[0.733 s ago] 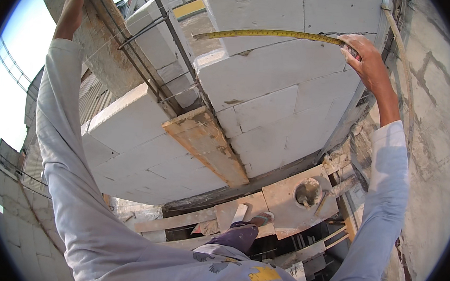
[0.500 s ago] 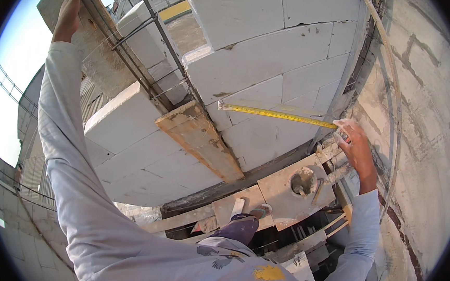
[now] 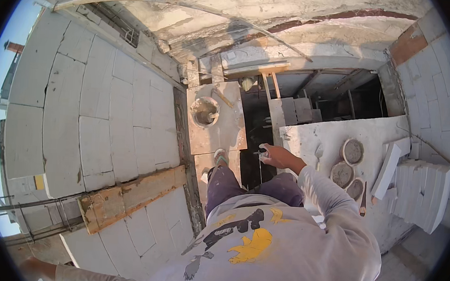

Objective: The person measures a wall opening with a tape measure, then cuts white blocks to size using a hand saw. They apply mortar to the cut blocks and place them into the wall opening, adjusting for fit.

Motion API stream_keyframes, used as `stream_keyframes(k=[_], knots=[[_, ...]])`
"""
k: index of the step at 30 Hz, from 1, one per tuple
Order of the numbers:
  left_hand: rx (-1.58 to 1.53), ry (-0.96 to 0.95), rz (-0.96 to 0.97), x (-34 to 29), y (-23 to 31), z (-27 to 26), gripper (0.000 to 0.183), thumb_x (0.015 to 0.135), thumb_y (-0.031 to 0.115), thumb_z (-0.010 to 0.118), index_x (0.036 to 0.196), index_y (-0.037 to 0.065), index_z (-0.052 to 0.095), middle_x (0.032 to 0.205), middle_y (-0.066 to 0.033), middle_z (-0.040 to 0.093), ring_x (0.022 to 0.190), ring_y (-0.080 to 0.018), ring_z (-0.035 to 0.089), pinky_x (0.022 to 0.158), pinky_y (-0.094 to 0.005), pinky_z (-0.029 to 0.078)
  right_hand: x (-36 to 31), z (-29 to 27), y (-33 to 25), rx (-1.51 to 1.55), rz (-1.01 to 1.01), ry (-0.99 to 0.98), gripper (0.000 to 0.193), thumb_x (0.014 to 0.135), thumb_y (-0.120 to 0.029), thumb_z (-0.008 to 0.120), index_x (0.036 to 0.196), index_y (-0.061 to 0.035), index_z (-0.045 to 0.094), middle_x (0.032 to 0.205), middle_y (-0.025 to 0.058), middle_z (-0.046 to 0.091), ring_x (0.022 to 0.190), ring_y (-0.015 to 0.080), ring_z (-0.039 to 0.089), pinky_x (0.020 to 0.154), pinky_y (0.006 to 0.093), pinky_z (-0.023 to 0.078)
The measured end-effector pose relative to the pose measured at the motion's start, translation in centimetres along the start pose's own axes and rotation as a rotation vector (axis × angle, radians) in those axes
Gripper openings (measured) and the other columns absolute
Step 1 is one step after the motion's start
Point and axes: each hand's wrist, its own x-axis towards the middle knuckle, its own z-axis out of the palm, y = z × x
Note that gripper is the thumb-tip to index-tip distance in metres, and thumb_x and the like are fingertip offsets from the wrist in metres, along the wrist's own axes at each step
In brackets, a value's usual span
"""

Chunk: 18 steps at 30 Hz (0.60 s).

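Tape measure (image 3: 261, 153) was in the right hand (image 3: 280, 158), mostly hidden, over the dark gap between board platform (image 3: 214, 141) and pale slab (image 3: 379, 131). Right fingers were curled in around it; exact grip too small to read. Bucket (image 3: 195, 106) and hammer (image 3: 223, 97) sat on the platform, sandalled foot (image 3: 220, 157) at its near part. Slab carried a trowel (image 3: 318, 153), three round tubs (image 3: 354, 140) and stacked white blocks (image 3: 420, 192). Left hand (image 3: 32, 267) was dim at lower-left rim, near the block wall (image 3: 63, 98); couldn't tell if spread or closed.
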Motion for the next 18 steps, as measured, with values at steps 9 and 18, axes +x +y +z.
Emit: stream_keyframes(k=[9, 18], knots=[[-0.778, -1.366, -0.642, -56.7, 41.5, 8.6, 0.043, 0.107, 0.022, 0.059, 0.139, -0.006, 0.054, 0.131, -0.0154, 0.063, 0.122, -0.023, 0.062, 0.106, -0.035, 0.049, -26.6, 8.5, 12.3, 0.938, 0.39, 0.537, 0.052, 0.102, -0.039, 0.059, 0.131, 0.0041, 0.061, 0.092, 0.0106, 0.071, 0.077, 0.0219, 0.068, 0.075, 0.0371, 0.056], [-1.251, -2.647, -0.158, -72.8, 76.3, -13.3, 0.059, 0.108, 0.029, 0.057, 0.154, -0.002, 0.038, 0.145, -0.0218, 0.053, 0.13, -0.0246, 0.058, 0.107, -0.0368, 0.048, -45.2, 10.5, 22.1, 1.432, 0.351, 1.216, 0.048, 0.111, -0.036, 0.041, 0.137, 0.0019, 0.055, 0.113, 0.008, 0.061, 0.1, 0.0169, 0.058, 0.091, 0.0327, 0.051]])
